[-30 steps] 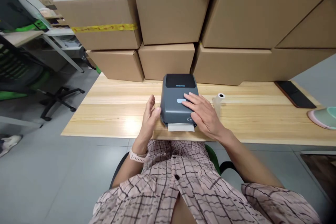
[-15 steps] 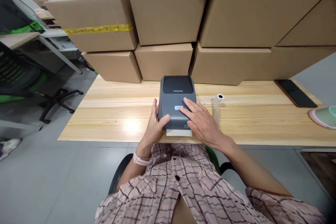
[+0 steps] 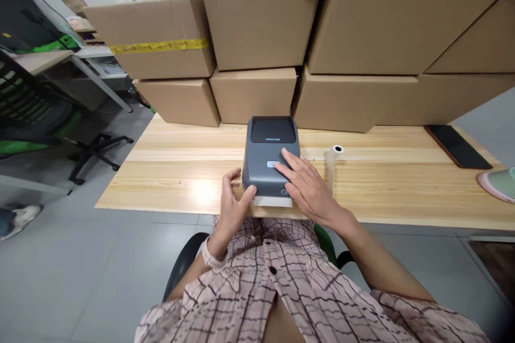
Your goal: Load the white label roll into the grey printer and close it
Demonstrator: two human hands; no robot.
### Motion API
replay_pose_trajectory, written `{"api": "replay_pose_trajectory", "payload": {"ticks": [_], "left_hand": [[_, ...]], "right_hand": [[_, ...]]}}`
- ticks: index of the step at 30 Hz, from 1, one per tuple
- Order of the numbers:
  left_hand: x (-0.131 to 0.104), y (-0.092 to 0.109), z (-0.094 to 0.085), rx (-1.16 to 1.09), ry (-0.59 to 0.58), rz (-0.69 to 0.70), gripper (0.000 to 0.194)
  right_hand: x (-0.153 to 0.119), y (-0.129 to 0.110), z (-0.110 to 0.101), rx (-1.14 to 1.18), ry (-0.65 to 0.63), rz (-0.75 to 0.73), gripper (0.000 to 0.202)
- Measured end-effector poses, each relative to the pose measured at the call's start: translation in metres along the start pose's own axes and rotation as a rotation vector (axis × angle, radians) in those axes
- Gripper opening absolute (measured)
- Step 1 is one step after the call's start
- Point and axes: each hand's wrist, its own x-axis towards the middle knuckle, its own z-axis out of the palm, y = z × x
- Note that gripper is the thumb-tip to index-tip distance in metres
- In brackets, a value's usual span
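A dark grey label printer (image 3: pixel 270 150) sits at the near edge of a light wooden table (image 3: pixel 177 171), with a white strip of paper (image 3: pixel 272 201) sticking out of its front slot. My right hand (image 3: pixel 308 185) lies flat on the printer's top right, fingertips by a small light button (image 3: pixel 273 164). My left hand (image 3: pixel 233 206) is at the printer's lower left corner, thumb touching the front by the paper, fingers apart. A white paper roll (image 3: pixel 333 163) stands upright just right of the printer.
Stacked cardboard boxes (image 3: pixel 257 27) line the table's back edge. A black phone (image 3: pixel 456 146) lies at the far right, near a pale pink and green object (image 3: pixel 499 183). An office chair (image 3: pixel 36 118) and another desk stand on the left.
My left hand has slid from the printer's left side down to its front lower corner by the paper. My right hand stays on top. The printer has been drawn slightly nearer.
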Motion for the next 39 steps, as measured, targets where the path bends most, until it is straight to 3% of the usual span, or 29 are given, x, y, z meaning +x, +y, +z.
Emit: {"api": "replay_pose_trajectory", "payload": {"ticks": [1,2,6,8,12,18,21,24,26,27,28,31,33,39], "left_hand": [[-0.009,-0.001,-0.003,0.035,0.076,-0.024,0.052],[-0.016,-0.001,-0.005,0.040,0.035,-0.070,0.044],[-0.026,0.004,0.001,-0.080,-0.373,-0.311,0.056],[-0.024,0.009,0.006,-0.160,-0.422,-0.352,0.055],[-0.020,0.013,0.009,-0.157,-0.377,-0.292,0.047],[-0.023,0.006,0.004,-0.082,-0.403,-0.258,0.048],[-0.021,0.002,-0.003,-0.074,-0.432,-0.183,0.055],[-0.014,-0.002,-0.015,-0.061,-0.226,-0.001,0.060],[-0.008,-0.003,-0.023,-0.032,-0.022,0.136,0.042],[-0.004,-0.004,-0.025,-0.011,0.026,0.187,0.031],[-0.002,-0.004,-0.026,0.014,0.021,0.214,0.035],[0.004,-0.007,-0.021,0.090,-0.177,0.221,0.070],[0.004,-0.010,-0.014,0.124,-0.270,0.243,0.074],[0.006,-0.009,-0.006,0.152,-0.222,0.398,0.070]], "right_hand": [[0.000,0.000,0.000,0.002,-0.005,0.005,0.050],[0.000,0.000,0.000,0.004,-0.009,0.010,0.050],[0.000,-0.001,0.000,0.000,-0.010,0.015,0.050],[0.000,-0.001,-0.001,-0.012,-0.006,0.012,0.051],[0.004,-0.004,-0.005,-0.075,-0.004,0.013,0.053],[0.023,-0.006,-0.011,-0.237,-0.055,0.011,0.050],[0.029,-0.003,-0.014,-0.213,-0.103,-0.009,0.054],[0.023,0.004,-0.020,-0.073,-0.160,0.035,0.060],[0.012,0.010,-0.025,0.050,-0.158,0.124,0.074],[0.004,0.013,-0.027,0.103,-0.149,0.181,0.083],[-0.003,0.015,-0.028,0.142,-0.143,0.240,0.090],[-0.025,0.019,-0.027,0.189,-0.172,0.354,0.097],[-0.034,0.020,-0.022,0.194,-0.207,0.361,0.099],[-0.037,0.017,-0.023,0.172,-0.189,0.285,0.099]]}}
